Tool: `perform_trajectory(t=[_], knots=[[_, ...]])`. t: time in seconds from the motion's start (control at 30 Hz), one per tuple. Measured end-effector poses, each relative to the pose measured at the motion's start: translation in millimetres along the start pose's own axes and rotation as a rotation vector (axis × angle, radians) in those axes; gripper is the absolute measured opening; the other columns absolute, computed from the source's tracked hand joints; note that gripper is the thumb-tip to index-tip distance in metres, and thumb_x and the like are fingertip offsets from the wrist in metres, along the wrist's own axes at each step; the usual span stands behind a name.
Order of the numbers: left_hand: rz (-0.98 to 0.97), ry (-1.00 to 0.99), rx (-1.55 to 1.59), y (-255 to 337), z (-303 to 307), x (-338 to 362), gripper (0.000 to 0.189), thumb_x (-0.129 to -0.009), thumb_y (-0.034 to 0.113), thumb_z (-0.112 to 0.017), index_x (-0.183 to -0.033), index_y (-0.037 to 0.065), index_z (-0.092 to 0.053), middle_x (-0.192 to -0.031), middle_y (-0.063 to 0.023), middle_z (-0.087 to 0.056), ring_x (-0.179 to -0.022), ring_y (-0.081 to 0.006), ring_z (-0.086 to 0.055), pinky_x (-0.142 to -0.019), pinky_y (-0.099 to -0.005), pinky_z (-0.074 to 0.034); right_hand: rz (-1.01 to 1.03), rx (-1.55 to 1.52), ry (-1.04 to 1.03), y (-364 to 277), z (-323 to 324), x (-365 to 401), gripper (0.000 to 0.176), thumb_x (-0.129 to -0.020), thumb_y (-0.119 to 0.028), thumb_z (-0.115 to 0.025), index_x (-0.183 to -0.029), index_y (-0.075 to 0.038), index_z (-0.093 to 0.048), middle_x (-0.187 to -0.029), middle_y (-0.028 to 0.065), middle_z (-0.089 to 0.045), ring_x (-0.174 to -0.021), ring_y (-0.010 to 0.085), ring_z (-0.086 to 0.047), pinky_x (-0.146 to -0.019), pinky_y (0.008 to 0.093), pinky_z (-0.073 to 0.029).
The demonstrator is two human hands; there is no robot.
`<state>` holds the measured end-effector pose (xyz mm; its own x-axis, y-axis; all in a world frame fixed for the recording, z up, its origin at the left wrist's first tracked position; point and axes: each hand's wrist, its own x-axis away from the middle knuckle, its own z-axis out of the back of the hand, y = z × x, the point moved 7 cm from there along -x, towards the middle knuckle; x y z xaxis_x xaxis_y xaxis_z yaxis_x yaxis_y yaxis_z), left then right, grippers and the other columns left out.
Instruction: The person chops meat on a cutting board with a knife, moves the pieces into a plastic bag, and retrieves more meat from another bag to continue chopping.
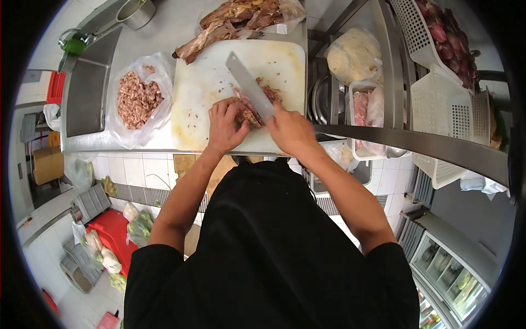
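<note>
A white cutting board (pixel 200 82) lies on the steel counter before me. My right hand (pixel 290 130) grips a cleaver (pixel 247 82), its broad blade slanting up and to the left over the board. Beneath the blade is a piece of dark reddish meat (pixel 249 112), with my left hand (pixel 226 125) closed on its left side, fingers curled. Cut bits of meat (pixel 270 93) lie just right of the blade. How far the edge has gone into the meat is hidden.
Left of the board sits a plastic bag of chopped meat (pixel 139 101), beside a sink (pixel 93 82). Large pieces of browned meat (pixel 235 24) lie behind the board. On the right stand a metal rack (pixel 394 134) and white baskets (pixel 441 104).
</note>
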<state>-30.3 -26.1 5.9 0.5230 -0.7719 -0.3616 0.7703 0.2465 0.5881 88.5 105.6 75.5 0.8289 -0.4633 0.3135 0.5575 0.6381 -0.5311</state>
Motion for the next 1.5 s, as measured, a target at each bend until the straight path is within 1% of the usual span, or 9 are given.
perform_trajectory(t=[0.27, 0.37, 0.7, 0.77, 0.9, 1.1, 1.2, 1.27, 1.5], knots=[[-0.039, -0.008, -0.007, -1, -2, -4, 0.038, -0.075, 0.025, -0.07, -0.111, 0.013, -0.063, -0.116, -0.0103, -0.056, -0.113, -0.0326, -0.05, -0.096, -0.0477, -0.038, -0.053, 0.116, -0.28, 12, 29, 51, 0.022, -0.098, -0.02, -0.053, -0.104, 0.001, -0.06, -0.088, 0.0259, -0.071, -0.089, 0.0462, -0.068, -0.083, 0.0577, -0.052], [-0.039, -0.013, -0.011, -3, -3, -5, 0.037, -0.074, 0.024, -0.07, -0.108, 0.013, -0.062, -0.115, -0.0102, -0.056, -0.112, -0.0326, -0.05, -0.095, -0.0476, -0.038, -0.04, 0.075, -0.248, 13, 30, 52, 0.026, -0.098, -0.024, -0.055, -0.102, 0.002, -0.059, -0.084, 0.0296, -0.068, -0.085, 0.0509, -0.066, -0.08, 0.0599, -0.048], [-0.037, -0.033, -0.043, -6, -6, -4, 0.036, -0.073, 0.025, -0.069, -0.106, 0.012, -0.062, -0.115, -0.0106, -0.054, -0.112, -0.033, -0.05, -0.093, -0.0477, -0.039, 0.024, 0.119, -0.184, -5, -9, -7, 0.023, -0.097, -0.018, -0.054, -0.107, 0.002, -0.058, -0.085, 0.0282, -0.07, -0.086, 0.0482, -0.069, -0.08, 0.0591, -0.052], [-0.052, -0.032, -0.047, -5, -6, -5, 0.036, -0.073, 0.026, -0.069, -0.106, 0.012, -0.062, -0.115, -0.0107, -0.054, -0.112, -0.0331, -0.05, -0.093, -0.0477, -0.04, -0.038, 0.139, -0.321, 0, -2, 15, 0.026, -0.095, -0.014, -0.054, -0.113, 0.004, -0.061, -0.094, 0.0305, -0.072, -0.093, 0.0477, -0.071, -0.084, 0.0565, -0.056], [-0.025, -0.064, -0.001, -6, -5, -5, 0.037, -0.074, 0.024, -0.071, -0.106, 0.009, -0.06, -0.119, -0.014, -0.055, -0.113, -0.0361, -0.05, -0.098, -0.0492, -0.039, -0.099, 0.117, -0.374, 7, 11, 45, 0.026, -0.095, -0.014, -0.053, -0.112, 0.005, -0.061, -0.093, 0.0315, -0.071, -0.092, 0.048, -0.071, -0.083, 0.0562, -0.056], [-0.042, -0.033, -0.024, -7, -6, -2, 0.037, -0.074, 0.028, -0.071, -0.106, 0.012, -0.062, -0.115, -0.0114, -0.056, -0.111, -0.0339, -0.051, -0.095, -0.0484, -0.04, 0.036, 0.076, -0.169, 4, -36, -2, 0.026, -0.097, -0.016, -0.056, -0.114, 0.004, -0.056, -0.081, 0.0289, -0.07, -0.081, 0.0493, -0.069, -0.077, 0.0593, -0.053], [-0.058, -0.018, -0.011, -4, -5, -7, 0.037, -0.074, 0.028, -0.071, -0.106, 0.011, -0.062, -0.114, -0.0116, -0.056, -0.111, -0.034, -0.05, -0.095, -0.0484, -0.04, 0.007, 0.075, -0.217, 2, -13, 30, 0.025, -0.097, -0.015, -0.055, -0.112, 0.005, -0.055, -0.082, 0.0288, -0.07, -0.083, 0.0488, -0.07, -0.078, 0.059, -0.054], [-0.054, -0.017, 0.009, -7, -1, -6, 0.037, -0.074, 0.027, -0.071, -0.106, 0.011, -0.062, -0.114, -0.0116, -0.055, -0.11, -0.0341, -0.05, -0.095, -0.0485, -0.04, -0.128, 0.149, -0.402, 11, -8, 52, 0.025, -0.095, -0.011, -0.052, -0.115, 0.004, -0.058, -0.091, 0.0303, -0.072, -0.09, 0.0472, -0.073, -0.082, 0.0572, -0.056], [0.001, -0.055, 0.009, -9, -7, 2, 0.037, -0.074, 0.025, -0.071, -0.107, 0.01, -0.062, -0.119, -0.0127, -0.055, -0.116, -0.0352, -0.05, -0.098, -0.0493, -0.039, 0.051, 0.08, -0.01, 4, -71, -20, 0.021, -0.096, -0.014, -0.056, -0.106, 0.004, -0.056, -0.08, 0.028, -0.071, -0.076, 0.0479, -0.071, -0.069, 0.0575, -0.057]])
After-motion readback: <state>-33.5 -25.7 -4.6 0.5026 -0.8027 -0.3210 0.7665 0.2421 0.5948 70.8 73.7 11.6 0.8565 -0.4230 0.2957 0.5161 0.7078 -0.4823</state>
